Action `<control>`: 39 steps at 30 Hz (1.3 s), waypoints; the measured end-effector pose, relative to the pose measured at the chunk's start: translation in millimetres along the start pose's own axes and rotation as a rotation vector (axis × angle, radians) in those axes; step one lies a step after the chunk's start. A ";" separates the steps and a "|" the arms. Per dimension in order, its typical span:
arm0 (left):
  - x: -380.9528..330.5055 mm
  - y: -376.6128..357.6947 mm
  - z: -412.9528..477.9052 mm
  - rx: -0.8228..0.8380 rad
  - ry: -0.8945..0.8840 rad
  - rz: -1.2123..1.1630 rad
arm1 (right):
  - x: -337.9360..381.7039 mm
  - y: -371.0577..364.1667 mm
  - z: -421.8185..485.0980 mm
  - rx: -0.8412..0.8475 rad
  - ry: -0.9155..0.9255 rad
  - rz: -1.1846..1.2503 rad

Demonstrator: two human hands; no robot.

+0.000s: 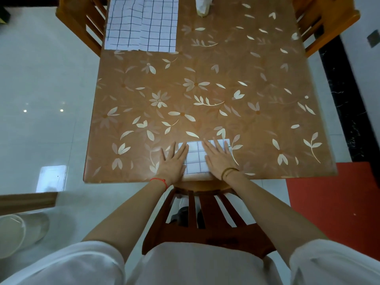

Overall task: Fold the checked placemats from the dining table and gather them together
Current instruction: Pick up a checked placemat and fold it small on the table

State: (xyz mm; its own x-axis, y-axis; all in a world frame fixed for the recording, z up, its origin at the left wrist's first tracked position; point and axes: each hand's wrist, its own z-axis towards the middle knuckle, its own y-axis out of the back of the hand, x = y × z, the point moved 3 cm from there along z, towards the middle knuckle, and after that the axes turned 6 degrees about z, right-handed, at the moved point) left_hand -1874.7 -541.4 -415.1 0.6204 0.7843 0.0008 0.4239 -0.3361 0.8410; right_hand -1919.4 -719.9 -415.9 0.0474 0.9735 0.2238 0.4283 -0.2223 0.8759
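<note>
Closest to us, a dark wooden chair (205, 223) stands tucked under the near edge of the table (257, 79). Just beyond its backrest, both our hands lie flat with fingers straight, gripping nothing. The left hand (172, 163), with a red cord (159, 180) at the wrist, rests mostly on the tabletop, its fingertips reaching onto the left edge of the folded mat (195, 159). The right hand (219, 159), with a brownish band (229, 171) at the wrist, presses on the mat's right part. That mat sits at the middle of the near edge, a small white rectangle with a dark grid.

Farther off, at the far left corner, more checked mats (141, 23) lie spread flat: probably two, side by side with one edge overlapping. At the far edge, right of them, stands a white object (202, 6) we cannot identify.
</note>
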 end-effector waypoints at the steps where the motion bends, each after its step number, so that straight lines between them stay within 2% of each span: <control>1: 2.2 -0.6 0.3 0.005 -0.001 -0.011 | -12.5 0.0 -4.3 -0.008 -0.041 0.017; 5: 9.0 -2.0 -1.5 0.017 0.085 -0.032 | -44.5 2.1 -15.2 -0.009 -0.127 0.038; 13: 6.4 9.1 -10.5 0.005 0.134 -0.035 | -36.1 4.2 -16.7 -0.038 -0.167 0.135; 17: 0.6 5.5 -27.8 -0.094 0.061 -0.056 | -9.7 5.0 -37.0 -0.164 0.027 0.092; 20: -11.2 -6.2 -42.7 -0.107 0.007 -0.019 | 16.9 -14.5 -56.8 -0.127 0.228 0.019; 22: -20.8 -12.7 -49.8 -0.109 -0.004 0.017 | 24.9 -28.0 -65.6 -0.076 0.288 0.006; 28: -26.7 -33.7 -66.3 -0.077 -0.049 0.137 | 23.5 -37.3 -73.1 -0.006 0.264 0.069; 31: -21.5 -36.4 -67.0 -0.066 -0.064 0.136 | 11.8 -27.8 -78.4 -0.053 0.254 0.183; 34: -19.5 -35.4 -67.8 -0.062 -0.084 0.152 | -16.7 -16.9 -90.1 -0.105 0.152 0.293; 39: -19.2 -38.3 -66.1 -0.098 -0.093 0.111 | -53.8 -1.7 -100.6 -0.165 0.059 0.276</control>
State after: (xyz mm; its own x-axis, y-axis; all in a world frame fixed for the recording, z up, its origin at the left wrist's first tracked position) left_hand -1946.5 -509.1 -411.5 0.7201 0.6920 0.0499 0.2858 -0.3614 0.8875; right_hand -2013.5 -777.3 -386.4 0.0869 0.8715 0.4826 0.2545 -0.4878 0.8350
